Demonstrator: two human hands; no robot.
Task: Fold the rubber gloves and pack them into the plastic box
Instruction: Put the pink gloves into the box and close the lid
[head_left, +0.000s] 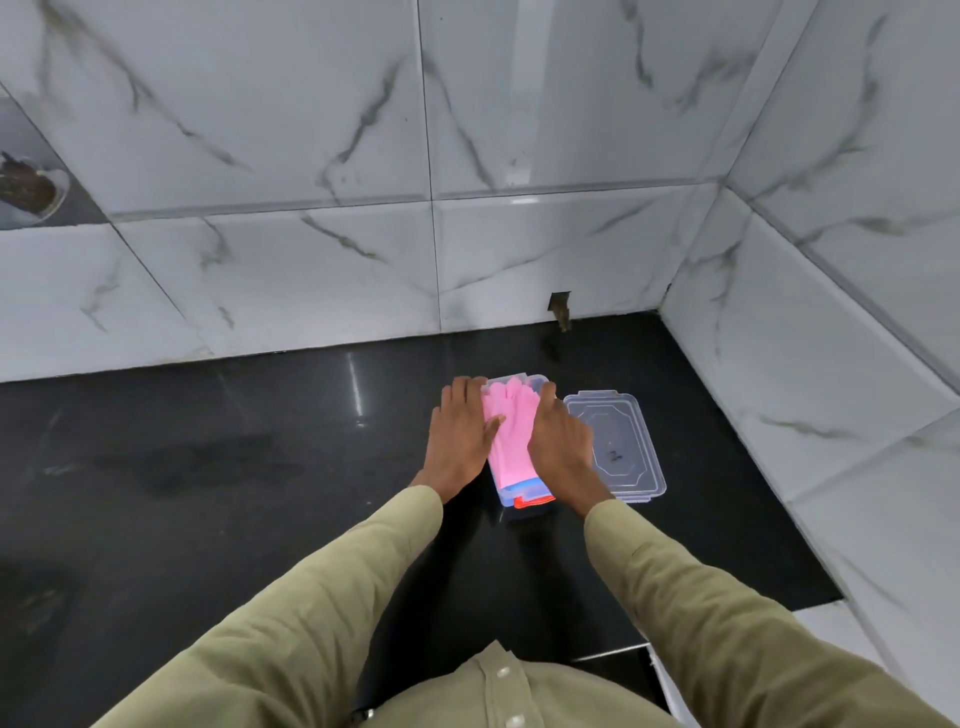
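A clear plastic box (519, 378) stands on the black countertop. A pink rubber glove (511, 423) lies on top of it, fingers pointing away from me. Below the pink glove, at the box's near end, blue and orange-red glove edges (532, 498) show. My left hand (460, 434) lies flat on the left side of the pink glove and box. My right hand (561, 441) rests flat on the right side, fingers spread along the box's edge. Both hands press down; neither closes around anything.
The box's clear lid (618, 447) lies flat just right of the box. White marble-tile walls (311, 286) close the counter at the back and the right. A small dark notch (560, 309) sits at the back wall's base. Black countertop (208, 467) stretches to the left.
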